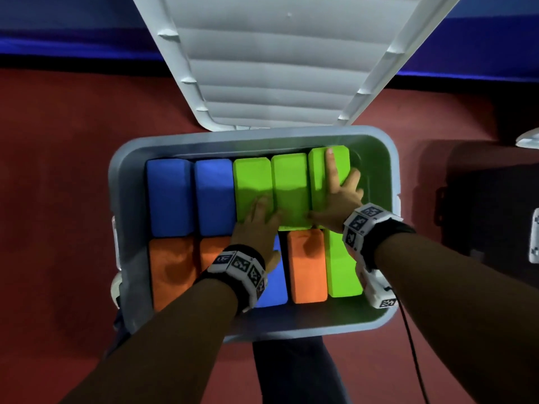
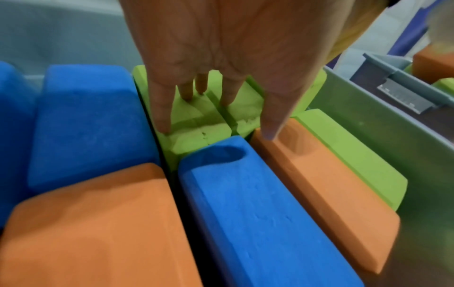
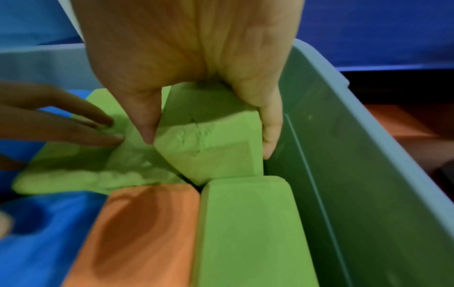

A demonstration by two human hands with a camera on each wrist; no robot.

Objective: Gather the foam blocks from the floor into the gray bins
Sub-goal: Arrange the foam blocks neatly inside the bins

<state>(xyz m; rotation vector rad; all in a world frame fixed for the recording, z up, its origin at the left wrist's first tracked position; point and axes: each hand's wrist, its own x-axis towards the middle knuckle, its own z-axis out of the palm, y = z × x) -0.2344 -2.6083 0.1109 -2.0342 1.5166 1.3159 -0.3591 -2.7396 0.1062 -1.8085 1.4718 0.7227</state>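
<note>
The bin sits on the floor, its lid standing open behind it. Inside the bin, foam blocks lie in two rows, one behind the other. Both hands rest on the bin's back row, the left hand left of the right hand.

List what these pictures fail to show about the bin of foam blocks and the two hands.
- Head view: the left hand and its wristband cover much of one blue foam block in the gray plastic bin.
- Right wrist view: the right hand hides the top of the tilted green foam block.
- Any layer beneath: hidden by the blocks.
</note>
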